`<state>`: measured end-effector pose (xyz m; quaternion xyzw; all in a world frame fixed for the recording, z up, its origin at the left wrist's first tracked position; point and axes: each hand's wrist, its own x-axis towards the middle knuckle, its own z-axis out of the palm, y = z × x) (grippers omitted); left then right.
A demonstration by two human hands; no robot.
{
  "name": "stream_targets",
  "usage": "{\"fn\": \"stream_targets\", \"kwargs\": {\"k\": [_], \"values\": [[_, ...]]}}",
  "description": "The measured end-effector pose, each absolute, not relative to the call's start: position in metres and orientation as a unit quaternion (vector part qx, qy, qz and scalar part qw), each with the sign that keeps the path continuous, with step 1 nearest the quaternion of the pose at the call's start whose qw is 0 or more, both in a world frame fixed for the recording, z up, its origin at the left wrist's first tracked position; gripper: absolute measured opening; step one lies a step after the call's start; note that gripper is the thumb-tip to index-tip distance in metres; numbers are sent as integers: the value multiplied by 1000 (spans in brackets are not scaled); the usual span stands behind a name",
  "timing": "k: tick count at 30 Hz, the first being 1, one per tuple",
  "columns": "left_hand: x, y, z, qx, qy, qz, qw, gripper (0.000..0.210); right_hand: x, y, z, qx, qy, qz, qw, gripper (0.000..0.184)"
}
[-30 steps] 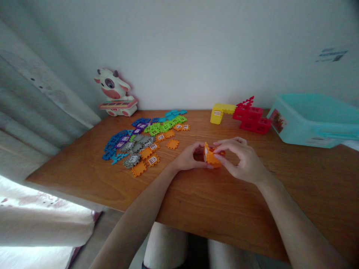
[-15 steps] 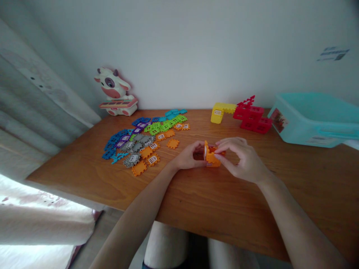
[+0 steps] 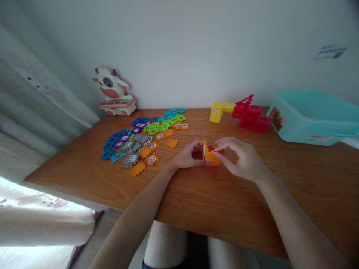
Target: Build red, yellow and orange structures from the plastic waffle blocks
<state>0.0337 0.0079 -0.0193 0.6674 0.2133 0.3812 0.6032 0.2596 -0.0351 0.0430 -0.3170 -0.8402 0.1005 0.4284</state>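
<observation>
An orange box of interlocking building tiles [image 3: 212,160] stands on the wooden table, its top open and a taller window tile upright on its left side. My left hand [image 3: 190,155] grips it from the left, thumb and fingers curved around that side. From the right, my right hand [image 3: 237,155] pinches the box's upper edge between thumb and fingers. The fingers partly cover the far and right walls. Left of the hands lie loose orange tiles [image 3: 138,168], some with white window frames, and a single plain orange tile [image 3: 172,143].
Grey [image 3: 131,160], green [image 3: 165,125], purple [image 3: 122,140] and blue tiles [image 3: 114,139] spread over the left side. A yellow and red tile construction [image 3: 252,116] stands at the back, beside a turquoise bin [image 3: 311,130]. A cow toy with keyboard [image 3: 116,97] sits back left.
Both hands stay on the orange box with nearly the same grip. The whole view has shifted slightly; no loose tile has visibly moved.
</observation>
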Motion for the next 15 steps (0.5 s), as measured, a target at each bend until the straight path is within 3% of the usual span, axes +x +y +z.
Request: {"fn": "stream_targets", "kwargs": {"k": [7, 15], "values": [[40, -2, -7, 662, 194, 424, 587, 91, 257, -36, 45, -301, -844, 113, 429, 12], [39, 3, -11, 664, 179, 465, 558, 53, 257, -33, 43, -298, -840, 118, 439, 9]]}}
